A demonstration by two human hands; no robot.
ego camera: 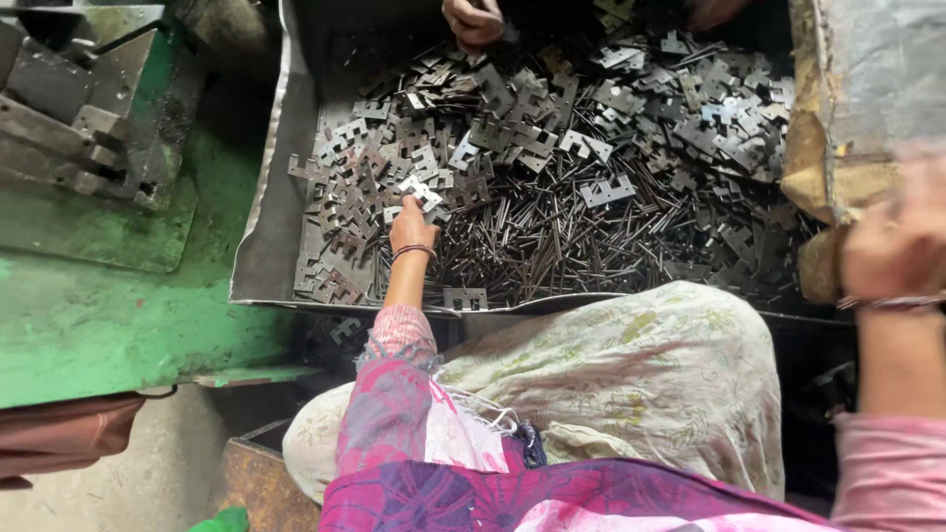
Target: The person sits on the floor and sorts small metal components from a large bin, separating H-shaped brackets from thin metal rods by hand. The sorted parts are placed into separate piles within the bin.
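Observation:
My left hand [412,225] reaches into a big metal tray [264,236] heaped with small flat stamped metal pieces [512,118] and thin dark metal strips [552,236]. Its fingers pinch one pale E-shaped metal piece [422,192] near the left of the heap. My right hand [897,241] is raised at the right edge, blurred, close to the camera beside a rusty block; whether it holds anything does not show. Another person's hand [473,20] rests on the pieces at the tray's far edge.
A green machine bed [99,315] with a steel die block [69,108] lies to the left of the tray. A rusty metal block [818,177] stands at the right. My lap in pale patterned cloth [631,384] is below the tray.

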